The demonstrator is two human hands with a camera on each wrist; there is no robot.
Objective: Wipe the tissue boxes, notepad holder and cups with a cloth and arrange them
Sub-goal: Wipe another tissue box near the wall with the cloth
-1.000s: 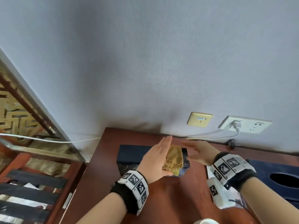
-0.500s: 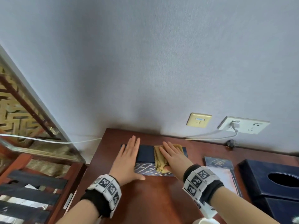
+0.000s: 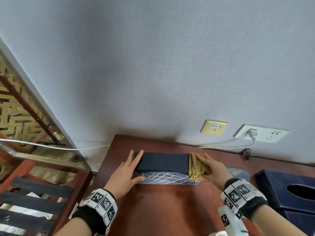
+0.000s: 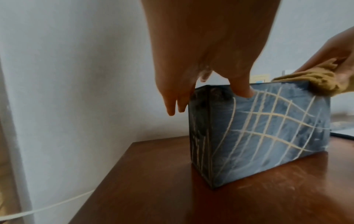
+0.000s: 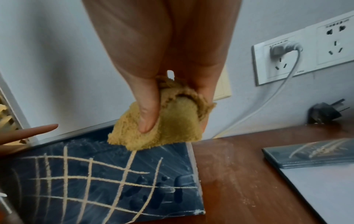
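A dark blue tissue box [image 3: 162, 161] with pale grid lines stands on the red-brown table [image 3: 170, 210] near the wall. My left hand [image 3: 134, 166] rests at its left end, fingers straight over the end face and thumb on the front [image 4: 243, 92]. My right hand [image 3: 209, 167] grips a folded mustard cloth [image 3: 196, 166] and presses it on the right end of the box top. In the right wrist view the thumb [image 5: 147, 118] pinches the cloth [image 5: 176, 125] over the box's upper edge [image 5: 95, 181].
A notepad holder [image 3: 238, 172] lies right of the box, and a second dark tissue box [image 3: 289, 189] stands further right. Wall sockets [image 3: 260, 133], a white cable and a loose black plug [image 3: 246, 152] sit behind. A wooden slatted frame [image 3: 34, 193] adjoins the table's left edge.
The right hand has slid the cloth from the middle of the box top to its right end. The left hand has shifted to the left end of the box.
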